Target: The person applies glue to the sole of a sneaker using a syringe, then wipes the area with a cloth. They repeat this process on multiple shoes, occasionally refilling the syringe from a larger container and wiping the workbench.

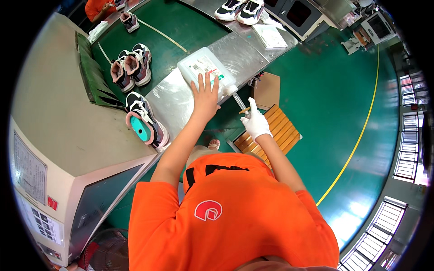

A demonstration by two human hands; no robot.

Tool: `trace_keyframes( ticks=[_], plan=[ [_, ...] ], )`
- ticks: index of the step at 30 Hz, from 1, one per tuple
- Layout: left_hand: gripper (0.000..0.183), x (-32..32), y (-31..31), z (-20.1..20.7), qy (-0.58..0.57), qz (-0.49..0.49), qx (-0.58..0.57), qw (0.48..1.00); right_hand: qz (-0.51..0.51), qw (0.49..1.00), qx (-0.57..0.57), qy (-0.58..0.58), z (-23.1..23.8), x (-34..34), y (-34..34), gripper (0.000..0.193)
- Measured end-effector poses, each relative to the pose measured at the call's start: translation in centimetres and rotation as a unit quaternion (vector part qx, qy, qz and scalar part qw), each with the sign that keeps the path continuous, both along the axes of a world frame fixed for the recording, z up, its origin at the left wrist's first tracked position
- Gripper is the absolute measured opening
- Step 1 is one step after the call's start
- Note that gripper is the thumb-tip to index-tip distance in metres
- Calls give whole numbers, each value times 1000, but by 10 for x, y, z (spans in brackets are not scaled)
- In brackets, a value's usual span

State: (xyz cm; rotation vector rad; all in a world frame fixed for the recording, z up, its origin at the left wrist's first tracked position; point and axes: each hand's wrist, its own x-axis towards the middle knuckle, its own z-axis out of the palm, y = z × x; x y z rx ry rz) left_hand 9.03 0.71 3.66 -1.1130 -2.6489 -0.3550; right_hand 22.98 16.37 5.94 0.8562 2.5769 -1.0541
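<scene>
A translucent white plastic jug point(194, 61) with a printed label lies tipped on the metal table edge, its neck pointing to the right and toward me. My bare left hand point(205, 97) rests spread on the jug's label side, fingers apart and pressing on it. In a white glove, my right hand point(257, 124) grips a slim clear tube-like container point(239, 102) with a yellow-brown band, holding it just below the jug's mouth. The gloved index finger stretches along it. Whether liquid is flowing cannot be made out.
Black, white and pink sneakers point(135, 67) stand on the green conveyor belt point(169, 27). A sneaker point(147, 119) with a teal disc inside sits left of me. A slatted wooden stool point(275, 133) and a cardboard box point(266, 90) are right. Another person's orange sleeve point(93, 8) shows far left.
</scene>
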Motion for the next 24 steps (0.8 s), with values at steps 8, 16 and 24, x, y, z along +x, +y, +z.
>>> trace_keyframes(
  ticks=[8, 16, 24],
  plan=[
    [91, 28, -8, -7, 0, -5, -112, 994, -33, 984, -164, 58, -11, 24, -3, 33],
    [99, 59, -27, 73, -100, -101, -74, 987, 20, 915, -400, -44, 109, 98, 34, 25],
    [58, 105, -43, 127, -482, 83, 250, 836, -86, 779, -536, 314, 151, 177, 110, 50]
  ],
)
